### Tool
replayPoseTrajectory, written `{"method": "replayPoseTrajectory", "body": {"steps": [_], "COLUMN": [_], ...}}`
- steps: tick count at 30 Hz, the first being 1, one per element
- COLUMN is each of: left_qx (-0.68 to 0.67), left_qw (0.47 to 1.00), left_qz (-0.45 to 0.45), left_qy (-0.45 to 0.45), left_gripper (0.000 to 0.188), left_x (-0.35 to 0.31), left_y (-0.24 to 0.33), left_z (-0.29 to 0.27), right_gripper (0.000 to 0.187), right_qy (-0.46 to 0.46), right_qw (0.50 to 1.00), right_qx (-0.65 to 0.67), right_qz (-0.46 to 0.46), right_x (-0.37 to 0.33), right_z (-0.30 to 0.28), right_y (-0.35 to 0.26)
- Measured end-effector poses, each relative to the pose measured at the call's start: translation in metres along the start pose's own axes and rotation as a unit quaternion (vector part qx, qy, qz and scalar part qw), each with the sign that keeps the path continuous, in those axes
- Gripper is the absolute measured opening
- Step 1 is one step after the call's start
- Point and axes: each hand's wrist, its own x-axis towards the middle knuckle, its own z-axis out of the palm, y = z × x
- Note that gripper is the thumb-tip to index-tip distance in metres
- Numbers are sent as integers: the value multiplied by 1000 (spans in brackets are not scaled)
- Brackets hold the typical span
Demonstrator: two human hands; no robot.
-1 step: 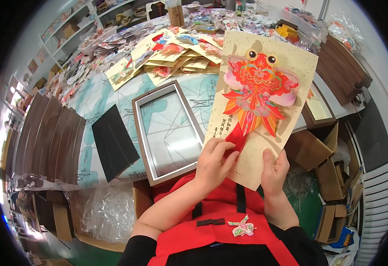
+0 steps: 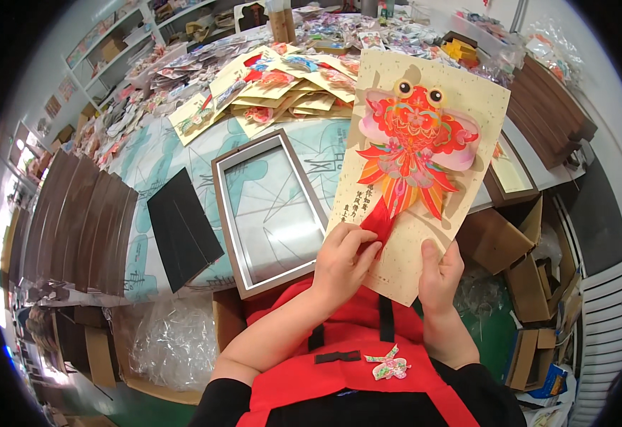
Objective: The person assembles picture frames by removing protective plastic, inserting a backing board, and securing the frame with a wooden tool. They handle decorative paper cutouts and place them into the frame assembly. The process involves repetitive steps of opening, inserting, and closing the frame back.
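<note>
1. Cream speckled card (image 2: 397, 274), bearing a red-and-orange goldfish figure (image 2: 417, 132) with bulging eyes, is held up at a tilt before a worker in a red apron (image 2: 282, 384).
2. The left hand (image 2: 345, 257), fingers curled and thumb drawn in, pinches a red tassel (image 2: 378, 219) below the goldfish's tail.
3. The right hand (image 2: 439, 274) grips the card's lower right edge, thumb flat on the front, other fingers mostly hidden behind.
4. Left of the card, a brown frame (image 2: 280, 280) with a white inner border lies on the table (image 2: 158, 160), beside a black panel (image 2: 185, 229).
5. Similar cards (image 2: 296, 99) lie heaped farther back; brown frames stand stacked (image 2: 76, 220) at far left.
</note>
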Motion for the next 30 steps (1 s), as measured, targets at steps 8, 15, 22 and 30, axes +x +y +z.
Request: {"method": "replayPoseTrajectory", "body": {"steps": [8,15,22,30], "left_qx": [-20,-107,-94,-15], "left_qw": [967,981,994,999], "left_qz": [136,53,25,25], "left_qy": [-214,-153,-45,-44], "left_gripper": [14,26,21,12], "left_x": [-27,-1,47,43], "left_y": [-7,12,23,14], "left_z": [-9,-18,11,18], "right_gripper": [27,28,30,29], "right_qy": [70,91,49,39], "right_qw": [996,994,996,994], "right_qx": [52,-54,-74,-96], "right_qz": [-13,-33,-22,-37], "right_x": [15,12,-4,-8], "right_z": [-19,-33,-26,-28], "right_y": [6,-2,-14,-14]}}
